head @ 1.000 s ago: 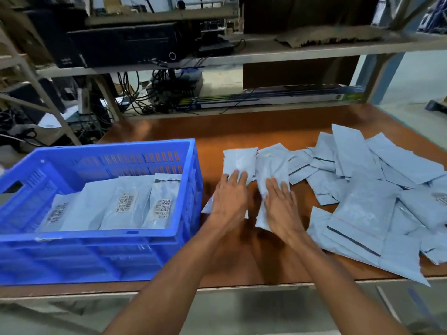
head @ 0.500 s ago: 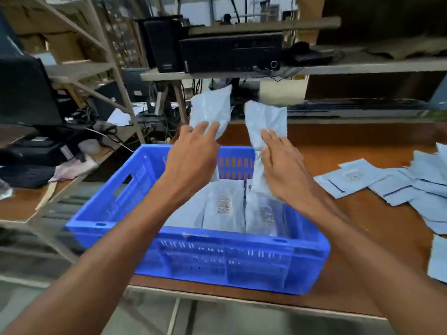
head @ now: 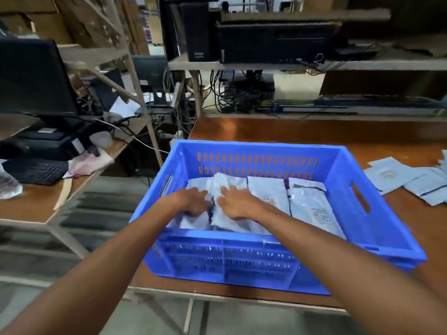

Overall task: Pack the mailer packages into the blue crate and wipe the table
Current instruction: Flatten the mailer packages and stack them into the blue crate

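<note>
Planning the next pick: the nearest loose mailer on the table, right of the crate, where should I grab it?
Take the loose mailer by its near-left corner, coming from the blue crate side. It lies flat on the table, its right part overlapped by other mailers, so only that left edge is free to pinch and lift. Both hands are in the crate now.

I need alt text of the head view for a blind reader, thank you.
Both hands, left hand and right hand, press grey mailer packages into a blue crate on a brown table. More loose mailers lie to the right.
</note>
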Motion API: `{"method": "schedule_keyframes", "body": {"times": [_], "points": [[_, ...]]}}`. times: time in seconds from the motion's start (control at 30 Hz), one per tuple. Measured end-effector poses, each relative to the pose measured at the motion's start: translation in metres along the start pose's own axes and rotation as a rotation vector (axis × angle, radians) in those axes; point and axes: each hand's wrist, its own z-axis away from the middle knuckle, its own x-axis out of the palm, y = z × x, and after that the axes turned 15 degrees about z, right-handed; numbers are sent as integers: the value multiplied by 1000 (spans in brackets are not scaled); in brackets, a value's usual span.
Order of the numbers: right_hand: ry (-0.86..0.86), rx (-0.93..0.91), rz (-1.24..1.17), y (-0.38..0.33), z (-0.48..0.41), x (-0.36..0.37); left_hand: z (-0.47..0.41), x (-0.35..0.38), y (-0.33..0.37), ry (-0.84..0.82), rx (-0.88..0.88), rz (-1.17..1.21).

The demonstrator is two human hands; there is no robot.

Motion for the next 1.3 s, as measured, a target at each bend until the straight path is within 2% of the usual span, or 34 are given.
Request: {"method": "schedule_keyframes", "body": {"times": [0.07, 0.17, 0.37, 0.4, 0.47, 0.6, 0.67, 0.77, 0.9, 0.97, 1.03, 1.13, 1.23, 1.3], "points": [[-212, 5, -40, 5, -13, 7, -1, -3, -4, -182, -77, 115], [-391, 49, -78, 12, -27, 20, -3, 0, -9, -240, -91, 87], [-427, 27, 4, 17, -38, 28, -10, 6, -5, -222, -121, 51], [-400, 6, -8, 19, -34, 25, -10, 3, -3, -212, -126, 48], [-227, -35, -30, 30, -20, 15, -9, -9, 8, -106, -103, 38], [333, 70, -256, 96, 18, -11, -20, -48, 58, 408, 141, 230], [533, 168, -390, 149, 45, -12, -26, -68, 110, 569, 276, 343], [702, 340, -493, 238, 101, 9, -32, -85, 214, 652, 507, 406], [628, 645, -551, 349, 176, 85, -48, -93, 364, 577, 666, 397], [543, 760, -545, 385, 212, 135, -70, -89, 428, 416, 615, 369], [457, 802, -536, 400, 243, 182, -101, -77, 478, 282, 496, 325], [490, 873, -443, 413, 281, 240, -148, -50, 526, 159, 342, 237], [581, 987, -194, 451, 308, 280, -191, -31, 545, 180, 287, 270], [414, 1080, -212, 484, 314, 303, -216, -28, 548, 220, 259, 290]]}}
